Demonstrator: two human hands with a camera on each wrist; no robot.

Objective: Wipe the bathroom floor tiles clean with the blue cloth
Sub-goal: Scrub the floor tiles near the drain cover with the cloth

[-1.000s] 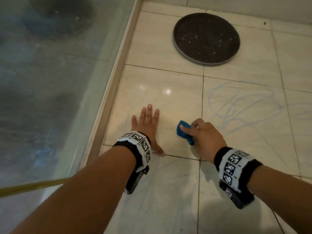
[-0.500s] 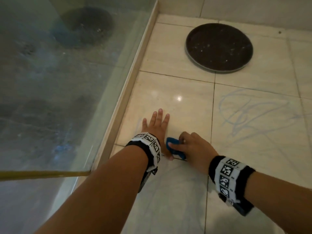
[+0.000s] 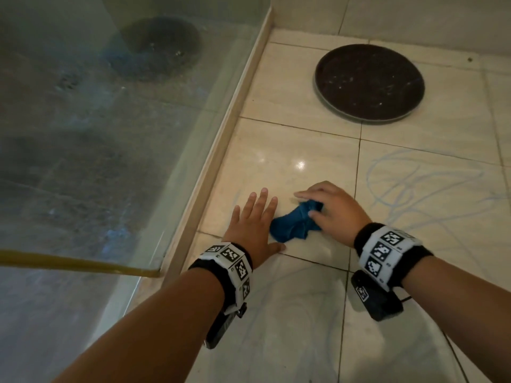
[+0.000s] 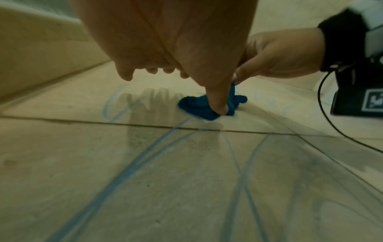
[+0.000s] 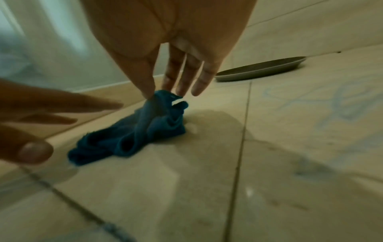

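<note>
The blue cloth (image 3: 293, 223) lies crumpled on the floor tiles (image 3: 290, 313), between our two hands. Its far end is lifted a little and its near end trails on the tile, just past a dark grout line.

Our right hand (image 3: 330, 210) holds the far end of the cloth. In the right wrist view the thumb (image 5: 146, 85) and the first finger pinch the top of the blue cloth (image 5: 132, 131), and the other fingers hang down almost straight beside it.

Our left hand (image 3: 253, 225) lies flat on the tile just left of the cloth, with its fingers straight and spread. It holds nothing. Its thumb points right along the grout line, near the cloth's near end. In the left wrist view the thumb (image 4: 215, 91) stands in front of the cloth; we cannot tell if it touches it.

Blue scribble lines (image 3: 420, 189) run over the tile to the right of our hands. More blue lines (image 4: 128, 163) cross the tiles nearer to us.

Both wrists wear black bands with black and white square tags (image 3: 383, 251).

Far away on the right a round dark tray (image 3: 369, 82) lies flat on the floor near the wall. On the left a pale curb (image 3: 221, 145) runs away from us, with a glass panel (image 3: 96, 134) standing on it.
</note>
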